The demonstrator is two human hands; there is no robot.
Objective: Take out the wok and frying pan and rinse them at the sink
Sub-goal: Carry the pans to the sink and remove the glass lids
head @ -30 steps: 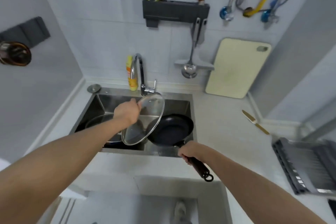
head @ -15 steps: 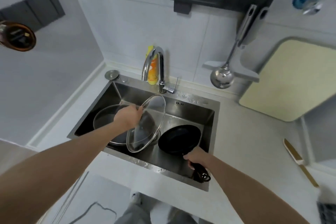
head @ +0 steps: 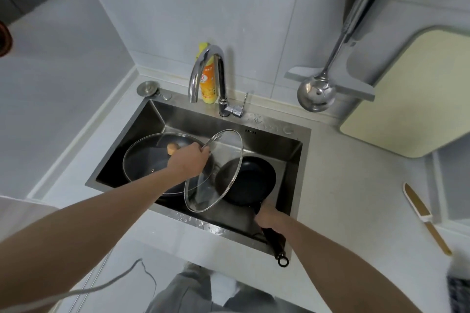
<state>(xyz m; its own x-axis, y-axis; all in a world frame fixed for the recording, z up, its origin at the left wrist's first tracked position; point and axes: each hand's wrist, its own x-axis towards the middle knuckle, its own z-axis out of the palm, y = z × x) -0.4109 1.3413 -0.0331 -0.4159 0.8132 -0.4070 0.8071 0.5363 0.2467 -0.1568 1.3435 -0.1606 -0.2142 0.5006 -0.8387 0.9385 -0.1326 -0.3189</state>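
A dark wok (head: pixel 145 160) sits in the left half of the steel sink (head: pixel 302 160), covered by its own glass lid with a wooden knob (head: pixel 173 148). My left hand (head: pixel 189 162) grips the rim of a second, smaller glass lid (head: pixel 221 157), held tilted on edge between the wok and the pan. The black frying pan (head: pixel 250 180) lies in the right half of the sink. My right hand (head: pixel 268 216) is closed on its dark handle (head: pixel 277 244), which sticks out over the sink's front edge.
The chrome faucet (head: pixel 211 71) arches over the sink's back rim, with a yellow soap bottle (head: pixel 208 84) behind it. A ladle (head: pixel 315 94) hangs on the wall at right beside a cream cutting board (head: pixel 412 99). A knife (head: pixel 424 216) lies on the right counter.
The camera has come closer and tilted further down over the sink. The frying pan has sunk lower into the sink, and the tilted lid has stayed beside it.
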